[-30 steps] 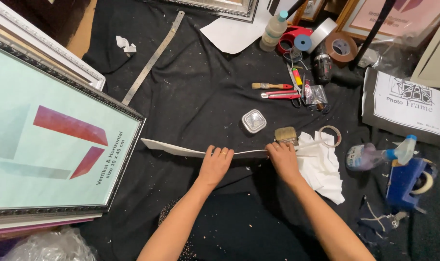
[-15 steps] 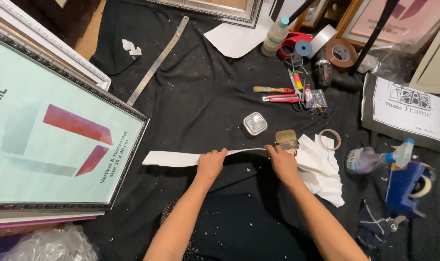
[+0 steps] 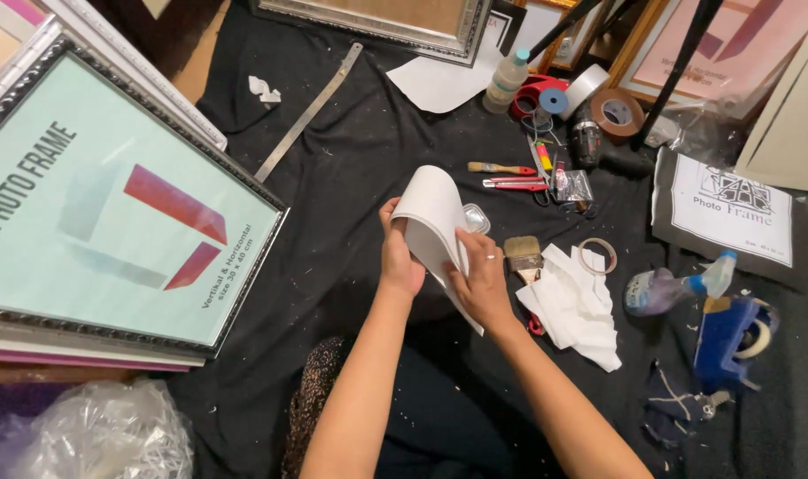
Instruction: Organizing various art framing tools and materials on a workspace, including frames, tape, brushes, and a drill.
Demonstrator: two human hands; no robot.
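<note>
Presently, item: white sheet, curled, held above the black-covered surface.
Grip: left hand and right hand clamped on its edges.
Handling: judged light, flexible, crease-prone; best held by the edges.

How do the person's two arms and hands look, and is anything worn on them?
Both forearms are bare, with no sleeves, gloves or wristwatch in view. The right hand wears a thin, light-coloured ring on one finger. The left hand shows no ring or other jewellery. The fingernails are short; whether they are painted cannot be told.
</note>
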